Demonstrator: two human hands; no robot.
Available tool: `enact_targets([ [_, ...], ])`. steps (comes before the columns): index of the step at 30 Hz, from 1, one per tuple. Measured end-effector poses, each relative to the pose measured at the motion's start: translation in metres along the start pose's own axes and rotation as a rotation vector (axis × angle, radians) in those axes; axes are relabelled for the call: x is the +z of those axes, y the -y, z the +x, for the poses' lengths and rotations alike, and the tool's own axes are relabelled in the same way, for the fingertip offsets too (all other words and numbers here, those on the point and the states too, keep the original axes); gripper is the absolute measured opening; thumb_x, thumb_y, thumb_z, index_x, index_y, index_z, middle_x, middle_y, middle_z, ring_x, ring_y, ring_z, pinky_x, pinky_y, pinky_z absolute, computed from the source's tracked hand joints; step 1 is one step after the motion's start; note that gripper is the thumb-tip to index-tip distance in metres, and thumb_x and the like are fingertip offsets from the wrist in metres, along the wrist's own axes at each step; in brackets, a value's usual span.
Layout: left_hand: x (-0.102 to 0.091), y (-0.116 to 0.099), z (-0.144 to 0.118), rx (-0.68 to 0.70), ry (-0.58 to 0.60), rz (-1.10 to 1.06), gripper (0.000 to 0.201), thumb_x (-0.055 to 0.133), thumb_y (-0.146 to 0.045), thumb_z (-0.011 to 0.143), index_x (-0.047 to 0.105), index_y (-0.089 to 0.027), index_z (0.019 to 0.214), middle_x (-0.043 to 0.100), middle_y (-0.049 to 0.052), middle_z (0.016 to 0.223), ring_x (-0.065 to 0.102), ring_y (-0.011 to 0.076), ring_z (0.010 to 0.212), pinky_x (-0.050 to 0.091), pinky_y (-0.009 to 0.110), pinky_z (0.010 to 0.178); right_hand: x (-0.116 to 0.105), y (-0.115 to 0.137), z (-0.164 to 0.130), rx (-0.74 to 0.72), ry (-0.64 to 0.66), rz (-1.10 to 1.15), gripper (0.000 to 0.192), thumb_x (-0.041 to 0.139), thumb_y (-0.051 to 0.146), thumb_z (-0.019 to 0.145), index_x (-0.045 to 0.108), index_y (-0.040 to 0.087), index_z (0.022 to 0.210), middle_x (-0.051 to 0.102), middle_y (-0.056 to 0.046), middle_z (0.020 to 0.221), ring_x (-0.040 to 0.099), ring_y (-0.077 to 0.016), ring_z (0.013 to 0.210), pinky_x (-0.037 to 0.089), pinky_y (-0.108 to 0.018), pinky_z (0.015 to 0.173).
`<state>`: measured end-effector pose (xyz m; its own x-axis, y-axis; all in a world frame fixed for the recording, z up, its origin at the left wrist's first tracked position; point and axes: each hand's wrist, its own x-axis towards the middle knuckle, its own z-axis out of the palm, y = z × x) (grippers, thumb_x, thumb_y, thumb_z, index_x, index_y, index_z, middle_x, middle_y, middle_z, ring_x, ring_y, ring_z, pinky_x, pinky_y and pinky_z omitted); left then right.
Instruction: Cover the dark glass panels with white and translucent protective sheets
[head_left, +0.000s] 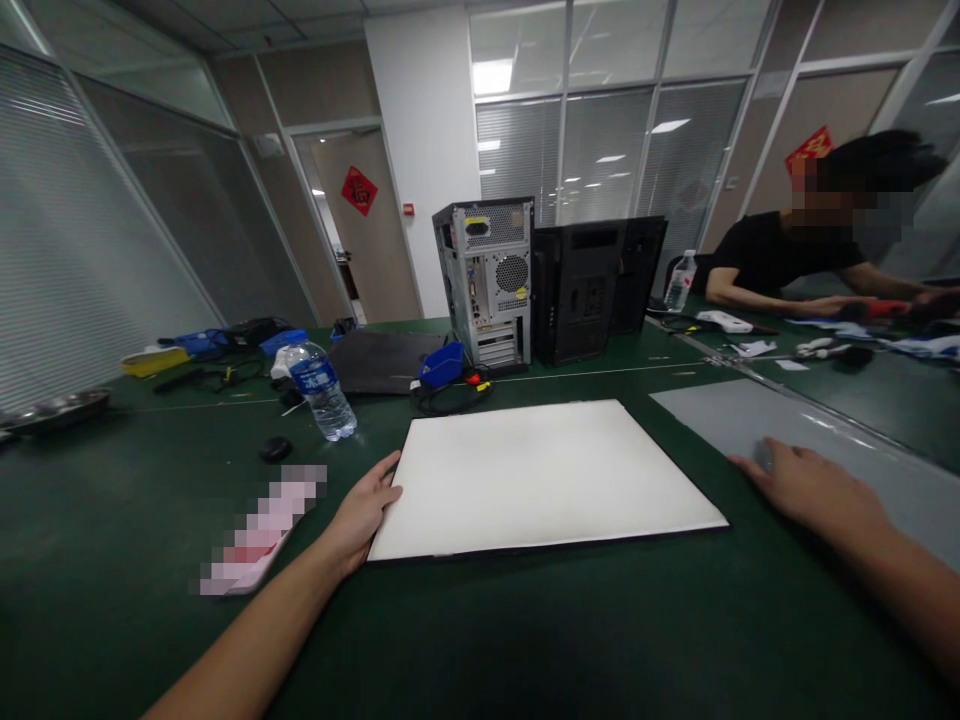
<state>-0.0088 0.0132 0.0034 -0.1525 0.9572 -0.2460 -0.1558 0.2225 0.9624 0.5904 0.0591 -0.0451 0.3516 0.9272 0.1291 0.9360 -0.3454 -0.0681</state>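
A flat white rectangular panel [540, 480] with thin dark edges lies in front of me on the dark green table. My left hand [364, 515] grips its left edge, the thumb on the white face and the fingers around the side. To the right of the panel, my right hand [821, 490] is over a grey translucent sheet [739, 415]. Its fingers are curled, with a small greyish thing showing between thumb and forefinger; I cannot make out what that is.
A water bottle [322, 390], a round black object [275, 449] and a pink phone-like item [262, 540] stand or lie to the left. Behind the panel are an open computer case [487, 285] and a black case [577, 290]. A person [780, 255] works at the far right.
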Motion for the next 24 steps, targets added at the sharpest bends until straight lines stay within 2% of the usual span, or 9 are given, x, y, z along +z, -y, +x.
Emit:
enact_targets([
  [3, 0.0, 0.0, 0.0, -0.012, -0.005, 0.001, 0.08, 0.055, 0.002, 0.084, 0.032, -0.016, 0.158, 0.065, 0.018, 0.138, 0.077, 0.0226, 0.088, 0.061, 0.028, 0.064, -0.002, 0.001, 0.001, 0.016, 0.016, -0.022, 0.082, 0.018, 0.074, 0.095, 0.051, 0.015, 0.142, 0.055, -0.029, 0.135, 0.056, -0.0453, 0.121, 0.046, -0.057, 0.09],
  [9, 0.003, -0.002, -0.002, -0.018, -0.026, 0.015, 0.078, 0.053, 0.003, 0.085, 0.033, -0.016, 0.158, 0.069, 0.018, 0.133, 0.077, 0.021, 0.078, 0.058, 0.027, 0.057, -0.013, 0.01, -0.004, -0.022, 0.008, -0.043, 0.078, 0.021, 0.067, 0.099, 0.046, 0.01, 0.146, 0.059, -0.027, 0.134, 0.06, -0.0414, 0.117, 0.049, -0.053, 0.09],
  [13, 0.005, -0.003, -0.003, -0.026, -0.031, 0.029, 0.079, 0.054, 0.003, 0.084, 0.033, -0.017, 0.158, 0.071, 0.017, 0.13, 0.076, 0.0193, 0.074, 0.056, 0.025, 0.054, -0.034, 0.028, -0.023, -0.048, -0.022, -0.067, 0.062, 0.021, 0.051, 0.103, 0.049, 0.012, 0.142, 0.064, -0.022, 0.13, 0.066, -0.0382, 0.111, 0.052, -0.049, 0.085],
  [16, 0.004, -0.004, -0.005, -0.027, -0.028, 0.036, 0.078, 0.054, 0.001, 0.085, 0.033, -0.018, 0.158, 0.069, 0.017, 0.133, 0.077, 0.0206, 0.076, 0.057, 0.026, 0.055, -0.052, 0.046, -0.037, -0.074, -0.112, -0.078, 0.061, 0.018, 0.049, 0.104, 0.052, 0.012, 0.139, 0.068, -0.021, 0.122, 0.069, -0.0388, 0.099, 0.054, -0.051, 0.077],
  [18, 0.003, -0.004, -0.005, -0.028, -0.027, 0.037, 0.078, 0.054, 0.001, 0.085, 0.034, -0.018, 0.158, 0.068, 0.017, 0.135, 0.077, 0.0216, 0.08, 0.057, 0.026, 0.056, -0.058, 0.059, -0.045, -0.215, -0.199, -0.05, 0.062, 0.02, 0.051, 0.104, 0.052, 0.012, 0.14, 0.069, -0.02, 0.122, 0.069, -0.038, 0.101, 0.055, -0.052, 0.081],
  [20, 0.002, -0.004, -0.005, -0.027, -0.023, 0.031, 0.079, 0.055, 0.001, 0.084, 0.034, -0.019, 0.158, 0.067, 0.017, 0.137, 0.077, 0.0217, 0.083, 0.057, 0.025, 0.057, -0.056, 0.071, -0.052, -0.47, -0.228, 0.024, 0.06, 0.026, 0.052, 0.104, 0.052, 0.013, 0.143, 0.066, -0.019, 0.131, 0.066, -0.0352, 0.113, 0.052, -0.053, 0.096],
  [22, 0.002, -0.004, -0.005, -0.026, -0.02, 0.02, 0.08, 0.056, 0.001, 0.083, 0.034, -0.018, 0.158, 0.065, 0.018, 0.139, 0.077, 0.022, 0.085, 0.058, 0.026, 0.059, -0.049, 0.082, -0.059, -0.709, -0.19, 0.117, 0.059, 0.034, 0.053, 0.103, 0.05, 0.017, 0.147, 0.059, -0.015, 0.144, 0.059, -0.0313, 0.127, 0.045, -0.052, 0.11],
  [24, 0.002, -0.004, -0.006, -0.022, -0.022, 0.01, 0.081, 0.056, 0.001, 0.083, 0.033, -0.017, 0.158, 0.065, 0.019, 0.139, 0.077, 0.0224, 0.084, 0.059, 0.027, 0.06, -0.041, 0.092, -0.066, -0.869, -0.108, 0.187, 0.06, 0.041, 0.054, 0.102, 0.045, 0.023, 0.153, 0.049, -0.01, 0.154, 0.049, -0.0287, 0.139, 0.039, -0.052, 0.117],
])
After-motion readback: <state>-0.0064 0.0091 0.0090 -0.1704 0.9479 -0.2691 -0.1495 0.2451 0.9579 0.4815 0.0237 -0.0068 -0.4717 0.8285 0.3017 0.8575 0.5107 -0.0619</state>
